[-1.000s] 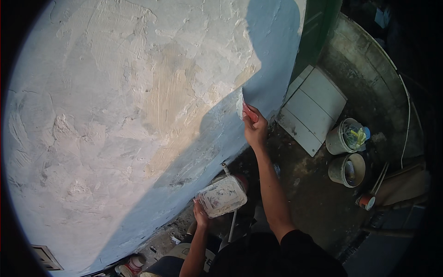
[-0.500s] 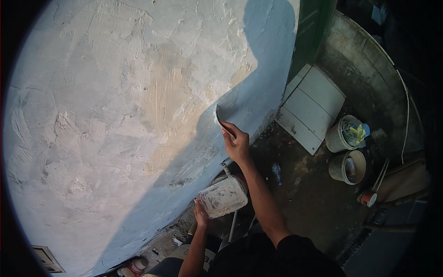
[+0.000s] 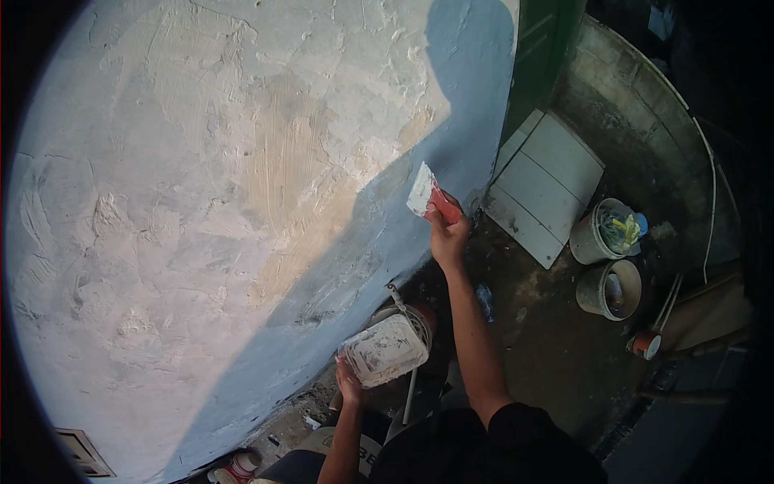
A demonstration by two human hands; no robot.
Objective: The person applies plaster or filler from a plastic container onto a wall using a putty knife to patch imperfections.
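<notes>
My right hand is closed around the red handle of a putty knife. White paste coats the knife's blade, which points up and left, in front of the shaded part of the wall. Whether the blade touches the wall, I cannot tell. Lower down, my left hand grips the left edge of a shallow rectangular plastic tray, tilted and smeared inside with whitish paste. The wall is rough with filler strokes, including a beige patch in its sunlit part.
Behind the tray stands a round bucket. Two pale buckets with plastic bags and scraps sit on the right, near a small orange-red can. White panels lean by the green door. A plastic bottle lies on the dark floor.
My right hand has moved right and slightly up, turning the putty knife so its coated blade face shows. The tray in my left hand has shifted slightly left and down.
</notes>
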